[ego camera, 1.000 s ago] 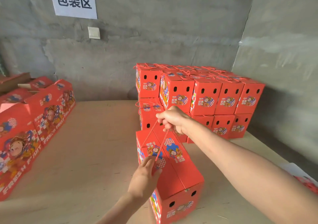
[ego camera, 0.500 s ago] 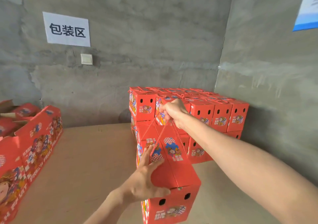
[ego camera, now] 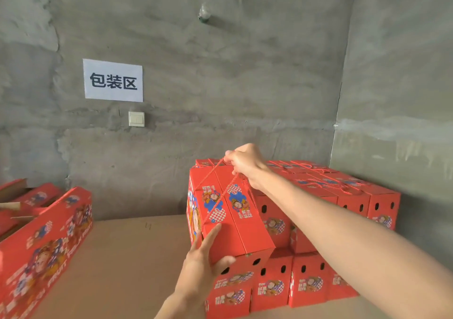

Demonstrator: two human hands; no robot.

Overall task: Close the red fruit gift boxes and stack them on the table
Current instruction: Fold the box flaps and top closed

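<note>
While my right hand clenches the red rope handle, the closed red gift box hangs beneath it at the near left corner of the stack. It is level with the upper tier and directly above a lower-tier box; I cannot tell whether its base touches that box.

Left hand — fingers straight, laid against the held box's near left top edge, thumb spread across its near end, gripping nothing.

Stack: two tiers of closed red boxes, end faces with paired holes, set in the corner of the table.

Far left: red flat cartons lying on the table.

Wall — a white paper sign above a light switch.
</note>
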